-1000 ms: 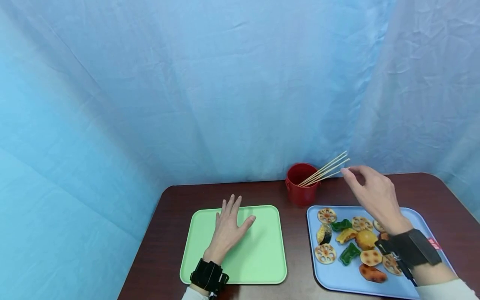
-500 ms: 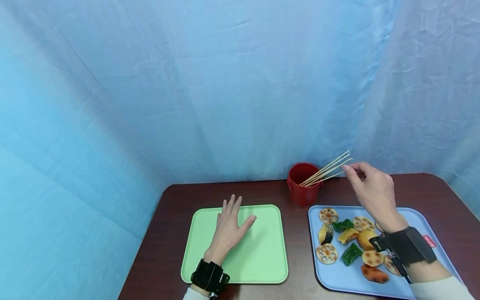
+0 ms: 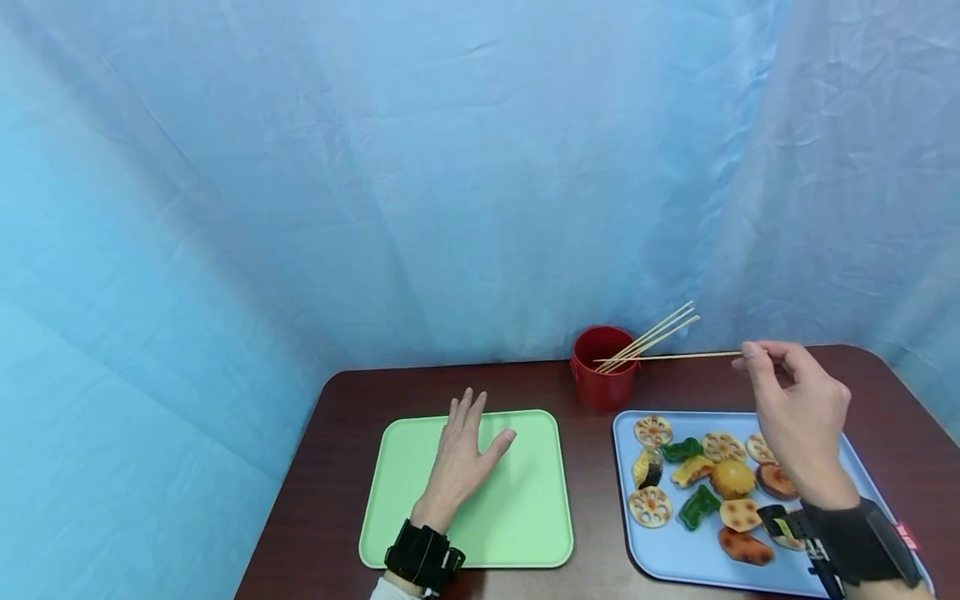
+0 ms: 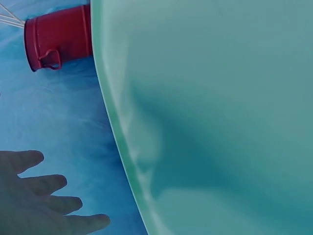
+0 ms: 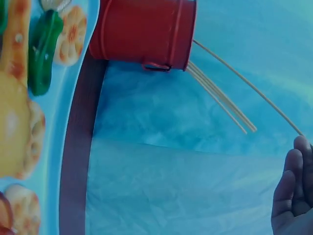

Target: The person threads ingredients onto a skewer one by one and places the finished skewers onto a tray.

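Observation:
With thumb and fingertips, my right hand [image 3: 798, 412] pinches one end of a thin wooden skewer [image 3: 690, 356] above the blue tray's far edge. The skewer lies nearly level in the head view, its other end over the mouth of the red bucket [image 3: 602, 379]. Several more skewers [image 3: 667, 327] lean out of that bucket to the right. My left hand [image 3: 461, 467] hovers over the green tray [image 3: 525, 550] with fingers spread and holds nothing; its shadow falls on the tray in the left wrist view.
The blue tray [image 3: 675, 562] at right bears toy food: lotus root slices [image 3: 651, 507], green pepper pieces [image 3: 699, 507], a round yellow piece [image 3: 732, 480] and a brown piece [image 3: 745, 547]. A blue curtain [image 3: 480, 183] hangs behind the dark wooden table [image 3: 450, 387].
My right hand has moved right with one skewer, drawing it mostly out of the bucket and swinging it level. The left hand stays about where it was.

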`<move>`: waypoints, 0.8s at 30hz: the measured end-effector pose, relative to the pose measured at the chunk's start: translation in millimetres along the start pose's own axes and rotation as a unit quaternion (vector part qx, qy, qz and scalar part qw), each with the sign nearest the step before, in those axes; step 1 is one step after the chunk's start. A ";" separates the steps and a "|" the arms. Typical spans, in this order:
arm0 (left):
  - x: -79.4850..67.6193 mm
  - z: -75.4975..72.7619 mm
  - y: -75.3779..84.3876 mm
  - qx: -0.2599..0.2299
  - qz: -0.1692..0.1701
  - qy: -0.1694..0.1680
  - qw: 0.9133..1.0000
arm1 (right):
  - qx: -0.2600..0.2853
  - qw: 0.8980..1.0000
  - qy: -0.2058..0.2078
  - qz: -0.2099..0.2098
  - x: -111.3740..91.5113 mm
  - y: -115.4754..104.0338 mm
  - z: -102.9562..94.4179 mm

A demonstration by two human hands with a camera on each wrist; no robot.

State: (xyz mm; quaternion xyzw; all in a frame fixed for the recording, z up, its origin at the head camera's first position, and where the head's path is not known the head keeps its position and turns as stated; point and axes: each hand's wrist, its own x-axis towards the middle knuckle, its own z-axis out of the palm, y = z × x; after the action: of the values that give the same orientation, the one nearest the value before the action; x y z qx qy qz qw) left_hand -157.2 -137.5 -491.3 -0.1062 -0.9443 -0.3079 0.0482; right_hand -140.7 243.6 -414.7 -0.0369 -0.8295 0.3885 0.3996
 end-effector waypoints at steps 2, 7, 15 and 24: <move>-0.6 0.5 3.2 -0.015 -0.001 0.005 1.000 | 0.010 1.000 0.006 0.017 -5.1 -1.9 -3.2; -2.3 2.1 13.9 -0.071 0.001 0.020 0.997 | 0.048 0.997 0.009 0.053 -17.5 -7.0 -7.2; -2.8 4.6 40.9 -0.194 0.015 0.021 0.981 | 0.088 0.993 0.009 0.083 -34.1 -17.1 -6.7; 1.9 7.0 73.3 -0.449 -0.037 -0.054 0.891 | 0.184 0.976 -0.042 0.107 -50.9 -36.2 5.7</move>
State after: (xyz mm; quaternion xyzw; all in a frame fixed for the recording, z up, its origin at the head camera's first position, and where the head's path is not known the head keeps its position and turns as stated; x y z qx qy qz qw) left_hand -142.3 -75.3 -454.8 -0.0974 -0.7101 -0.6941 -0.0669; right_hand -101.1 195.9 -424.7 -0.0345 -0.7510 0.5761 0.3208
